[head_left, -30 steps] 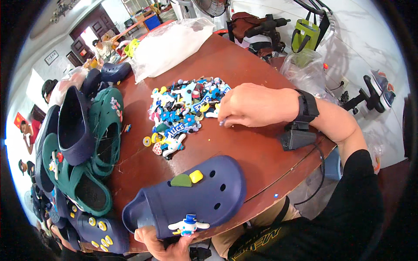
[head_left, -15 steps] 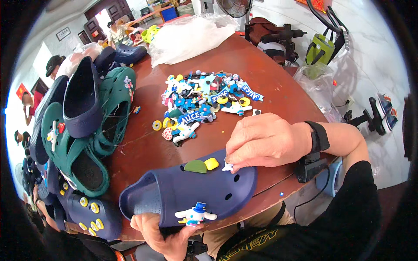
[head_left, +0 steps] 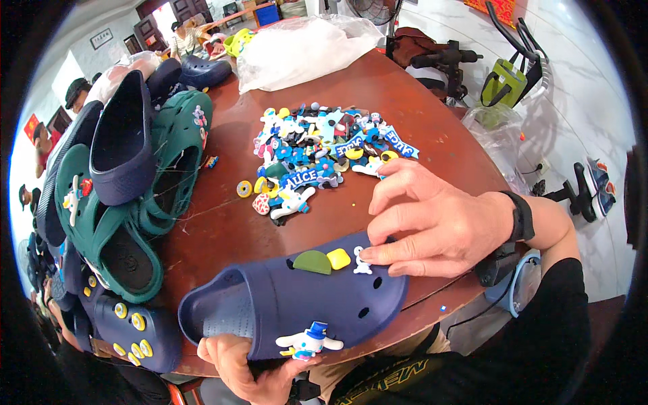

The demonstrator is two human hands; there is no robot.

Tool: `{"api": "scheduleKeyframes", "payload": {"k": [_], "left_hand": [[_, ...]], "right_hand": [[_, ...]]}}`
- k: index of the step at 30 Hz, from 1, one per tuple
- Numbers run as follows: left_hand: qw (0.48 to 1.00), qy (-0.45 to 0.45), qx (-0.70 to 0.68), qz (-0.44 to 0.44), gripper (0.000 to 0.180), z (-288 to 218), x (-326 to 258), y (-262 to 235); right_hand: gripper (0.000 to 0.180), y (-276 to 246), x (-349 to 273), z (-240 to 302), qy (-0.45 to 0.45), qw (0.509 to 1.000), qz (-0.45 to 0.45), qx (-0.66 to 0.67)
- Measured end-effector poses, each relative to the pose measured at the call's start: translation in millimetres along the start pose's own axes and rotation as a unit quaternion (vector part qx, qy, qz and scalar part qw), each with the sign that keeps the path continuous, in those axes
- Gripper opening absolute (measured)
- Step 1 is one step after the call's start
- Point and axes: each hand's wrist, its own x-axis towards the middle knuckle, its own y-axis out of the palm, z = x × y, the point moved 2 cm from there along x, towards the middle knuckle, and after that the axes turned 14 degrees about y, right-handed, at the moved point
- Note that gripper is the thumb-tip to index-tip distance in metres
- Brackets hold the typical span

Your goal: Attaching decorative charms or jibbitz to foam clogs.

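A navy clog (head_left: 290,304) lies on its sole at the table's near edge, toe to the right. My left hand (head_left: 246,371) grips its near side by the heel, thumb below the white long-eared charm with a blue hat (head_left: 310,341). On the clog's far side sit a green half-round charm (head_left: 312,262), a yellow square charm (head_left: 339,258) and a small white figure charm (head_left: 362,262). My right hand (head_left: 439,226) is open over the toe, fingers apart, one fingertip touching the white figure. Bare holes show in the toe.
Mixed charms (head_left: 317,155) are heaped mid-table. Green clogs (head_left: 121,236) and navy clogs (head_left: 138,331) are piled at the left, some with charms. A white plastic bag (head_left: 304,54) lies at the far end. A blue bin (head_left: 520,287) stands beside the table. Other people are at the far left.
My right hand has let go of the small white figure charm and spread its fingers; the charm now sits upright on the clog. My left hand keeps its hold.
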Motion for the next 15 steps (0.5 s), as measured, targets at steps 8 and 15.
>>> {"api": "scheduleKeyframes", "payload": {"k": [8,15], "left_hand": [[1.0,-0.005,-0.011,0.005,0.076,-3,2,-1],[1.0,0.003,0.029,0.009,0.077,1,1,-1]], "right_hand": [[0.012,1,0,7,-0.033,0.998,0.03,-0.046],[0.009,-12,7,-33,0.099,0.99,-0.07,0.069]]}}
